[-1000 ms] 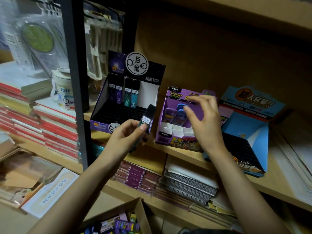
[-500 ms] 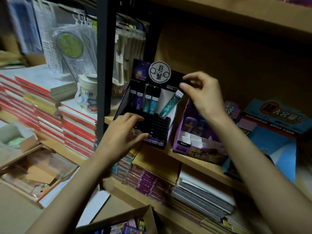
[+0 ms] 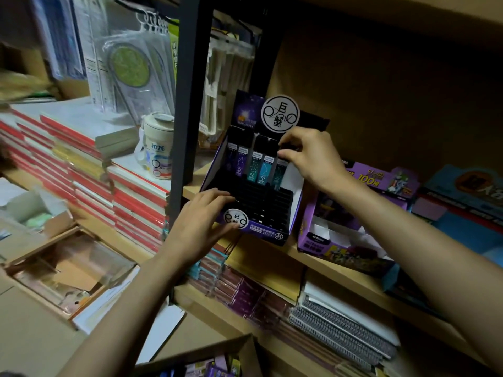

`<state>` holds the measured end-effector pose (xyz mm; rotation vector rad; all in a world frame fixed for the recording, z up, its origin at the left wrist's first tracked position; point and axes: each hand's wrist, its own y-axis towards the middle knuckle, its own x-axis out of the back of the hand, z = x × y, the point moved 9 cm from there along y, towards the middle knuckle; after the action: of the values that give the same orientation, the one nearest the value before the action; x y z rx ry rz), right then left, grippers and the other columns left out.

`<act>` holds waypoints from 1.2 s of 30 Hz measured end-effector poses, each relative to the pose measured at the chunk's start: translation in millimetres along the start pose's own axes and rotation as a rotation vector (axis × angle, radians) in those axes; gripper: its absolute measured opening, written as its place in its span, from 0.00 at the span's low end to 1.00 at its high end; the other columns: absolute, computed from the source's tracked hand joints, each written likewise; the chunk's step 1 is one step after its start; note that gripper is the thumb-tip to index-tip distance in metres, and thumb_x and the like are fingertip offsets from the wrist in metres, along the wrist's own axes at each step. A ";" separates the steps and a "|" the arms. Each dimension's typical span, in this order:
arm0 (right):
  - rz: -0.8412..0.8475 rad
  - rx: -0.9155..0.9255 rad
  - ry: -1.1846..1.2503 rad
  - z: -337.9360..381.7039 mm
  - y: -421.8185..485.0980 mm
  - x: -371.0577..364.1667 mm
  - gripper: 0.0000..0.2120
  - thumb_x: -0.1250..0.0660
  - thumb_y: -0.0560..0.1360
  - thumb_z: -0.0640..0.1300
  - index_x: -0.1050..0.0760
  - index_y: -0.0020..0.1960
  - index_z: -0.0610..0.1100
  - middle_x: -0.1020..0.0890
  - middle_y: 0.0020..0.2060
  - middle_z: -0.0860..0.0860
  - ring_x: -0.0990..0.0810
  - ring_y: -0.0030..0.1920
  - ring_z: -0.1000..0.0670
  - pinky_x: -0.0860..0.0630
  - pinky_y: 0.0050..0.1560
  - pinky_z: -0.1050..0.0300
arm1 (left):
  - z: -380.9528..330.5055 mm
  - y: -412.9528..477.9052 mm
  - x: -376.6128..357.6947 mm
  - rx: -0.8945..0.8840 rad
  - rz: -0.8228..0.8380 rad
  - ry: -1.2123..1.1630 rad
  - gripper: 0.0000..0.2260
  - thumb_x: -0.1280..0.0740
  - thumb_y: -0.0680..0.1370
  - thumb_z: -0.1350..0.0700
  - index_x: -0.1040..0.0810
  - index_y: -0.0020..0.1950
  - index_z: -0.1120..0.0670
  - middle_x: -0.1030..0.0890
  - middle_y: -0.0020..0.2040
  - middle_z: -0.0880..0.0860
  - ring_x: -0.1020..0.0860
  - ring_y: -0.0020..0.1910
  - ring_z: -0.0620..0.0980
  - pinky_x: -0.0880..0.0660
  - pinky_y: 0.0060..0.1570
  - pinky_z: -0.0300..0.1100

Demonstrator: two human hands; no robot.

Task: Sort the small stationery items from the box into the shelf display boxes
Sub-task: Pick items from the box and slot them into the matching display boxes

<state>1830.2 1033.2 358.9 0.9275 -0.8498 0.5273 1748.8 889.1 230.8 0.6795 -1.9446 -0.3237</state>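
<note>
A dark purple display box [image 3: 268, 231] with a round white logo stands on the wooden shelf [image 3: 321, 258]. Its back row holds several slim lead cases. My right hand [image 3: 307, 156] pinches the top of the rightmost teal lead case [image 3: 279, 174], which stands upright in the back row. My left hand [image 3: 201, 227] rests with straight fingers on the box's front left corner. The cardboard box [image 3: 217, 355] with small stationery items shows at the bottom edge.
A purple display box [image 3: 351, 240] and a blue one [image 3: 462, 210] stand to the right on the same shelf. A black post [image 3: 187, 104] rises to the left. Stacked books, a white tub and hanging packets lie further left; notebooks fill the shelf below.
My right hand has lowered the teal case from a tilt to upright in the back row. My left hand slid onto the box's front corner. The view moved closer.
</note>
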 end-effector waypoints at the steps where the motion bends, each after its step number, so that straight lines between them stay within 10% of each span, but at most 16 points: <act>1: 0.009 -0.027 0.027 -1.9 1.5 -1.1 0.08 0.29 0.73 0.40 0.21 0.51 0.41 0.18 0.48 0.46 0.20 0.50 0.47 0.23 0.54 0.49 | -0.3 -0.2 0.2 0.000 0.000 -0.003 0.23 0.31 0.74 0.49 0.27 0.67 0.55 0.27 0.67 0.53 0.32 0.68 0.51 0.36 0.63 0.44; 7: -0.057 -0.036 -0.167 -1.2 3.8 -1.6 0.09 0.31 0.74 0.40 0.26 0.53 0.38 0.20 0.49 0.42 0.22 0.46 0.47 0.30 0.44 0.58 | -1.5 -0.6 1.6 -0.003 0.002 -0.011 0.23 0.31 0.75 0.50 0.28 0.68 0.55 0.27 0.67 0.53 0.32 0.67 0.51 0.38 0.62 0.40; 15: 0.052 -0.019 -0.361 0.6 5.8 -8.4 0.12 0.33 0.76 0.39 0.22 0.57 0.36 0.22 0.55 0.41 0.23 0.56 0.40 0.26 0.55 0.50 | -4.6 -2.1 9.2 0.008 0.005 -0.018 0.20 0.32 0.76 0.53 0.27 0.67 0.54 0.29 0.69 0.53 0.35 0.70 0.52 0.36 0.65 0.48; 22: 0.141 0.104 -0.229 29.6 -37.8 5.6 0.19 0.34 0.76 0.43 0.29 0.66 0.42 0.26 0.61 0.44 0.29 0.63 0.45 0.34 0.62 0.54 | -18.2 -30.0 48.8 0.008 -0.074 -0.152 0.09 0.33 0.77 0.56 0.22 0.56 0.55 0.20 0.53 0.50 0.23 0.51 0.46 0.25 0.48 0.41; 36: 0.959 0.005 -0.025 -6.8 -312.8 -190.5 0.11 0.37 0.77 0.47 0.23 0.56 0.44 0.19 0.51 0.47 0.22 0.49 0.49 0.26 0.48 0.55 | 50.8 -310.8 -145.2 0.657 0.550 -0.199 0.18 0.31 0.76 0.58 0.27 0.64 0.62 0.27 0.62 0.60 0.27 0.62 0.56 0.33 0.57 0.39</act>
<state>1947.4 870.4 52.5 0.4784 -1.3025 1.3380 1851.0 720.7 -54.6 0.4920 -2.3470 0.6344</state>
